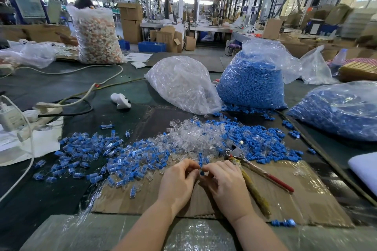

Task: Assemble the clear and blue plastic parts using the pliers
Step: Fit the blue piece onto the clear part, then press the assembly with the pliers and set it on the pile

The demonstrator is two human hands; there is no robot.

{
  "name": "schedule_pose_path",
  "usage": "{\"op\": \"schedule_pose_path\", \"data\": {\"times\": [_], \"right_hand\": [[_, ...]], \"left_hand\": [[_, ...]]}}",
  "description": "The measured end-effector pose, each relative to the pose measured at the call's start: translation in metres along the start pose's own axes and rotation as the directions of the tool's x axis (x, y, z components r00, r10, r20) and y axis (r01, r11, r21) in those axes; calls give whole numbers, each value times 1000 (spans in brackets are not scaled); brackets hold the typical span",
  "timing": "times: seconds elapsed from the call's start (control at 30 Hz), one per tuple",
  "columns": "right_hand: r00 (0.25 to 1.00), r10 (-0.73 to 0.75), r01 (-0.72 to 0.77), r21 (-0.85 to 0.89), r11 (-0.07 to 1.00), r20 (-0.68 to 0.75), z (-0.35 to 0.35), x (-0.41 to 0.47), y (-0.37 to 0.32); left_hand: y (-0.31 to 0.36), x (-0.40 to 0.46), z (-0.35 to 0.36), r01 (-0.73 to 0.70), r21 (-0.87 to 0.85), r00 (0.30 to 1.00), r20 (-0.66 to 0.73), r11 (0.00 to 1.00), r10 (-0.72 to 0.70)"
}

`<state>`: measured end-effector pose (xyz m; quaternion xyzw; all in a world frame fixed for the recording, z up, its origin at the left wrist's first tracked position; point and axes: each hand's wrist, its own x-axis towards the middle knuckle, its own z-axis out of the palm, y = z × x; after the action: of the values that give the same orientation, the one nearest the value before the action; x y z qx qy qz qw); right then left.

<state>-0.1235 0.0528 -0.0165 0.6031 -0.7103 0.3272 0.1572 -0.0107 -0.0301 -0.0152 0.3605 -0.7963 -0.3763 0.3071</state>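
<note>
Head cam: big factory hall, dark green table [126, 91] with a taped cardboard sheet [302, 195] on top. No readable writing anywhere. Left hand [179, 179] and right hand [226, 181] both pinch a small blue part [202, 173] between their fingertips. Pliers [251, 164] lie just right of them, red-handled, beside the clear parts pile [191, 136] and blue parts pile [263, 144]. Crinkly plastic bags [253, 87] sit behind.

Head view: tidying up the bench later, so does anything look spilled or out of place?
Yes. Loose blue parts have spilled from the base of the upright bag of blue parts, and a few blue parts lie stray beside the cardboard mat's front edge.
</note>
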Motion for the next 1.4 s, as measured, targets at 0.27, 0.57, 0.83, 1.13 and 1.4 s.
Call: {"op": "schedule_pose_path", "data": {"times": [0.27,0.57,0.83,1.13,1.4], "right_hand": [[999,7,-6,-38,999,37,-1,1,-1],[887,460,-420,-361,832,28,-28,6,15],[634,715,-455,-606,653,295,-42,5,39],[870,437,-232,-593,771,229,-61,15,23],[585,400,-765,316,561,706,-76,39,-8]], "left_hand": [[4,-1,-2,16,5,1000,-1,1000,-16],[9,5,-5,110,-108,993,-18,988,-113],[14,11,-4,181,-139,983,-6,974,-184],[20,18,-12,225,-294,970,-28,929,-243],[31,27,-18,323,-506,929,9,800,-370]]}}
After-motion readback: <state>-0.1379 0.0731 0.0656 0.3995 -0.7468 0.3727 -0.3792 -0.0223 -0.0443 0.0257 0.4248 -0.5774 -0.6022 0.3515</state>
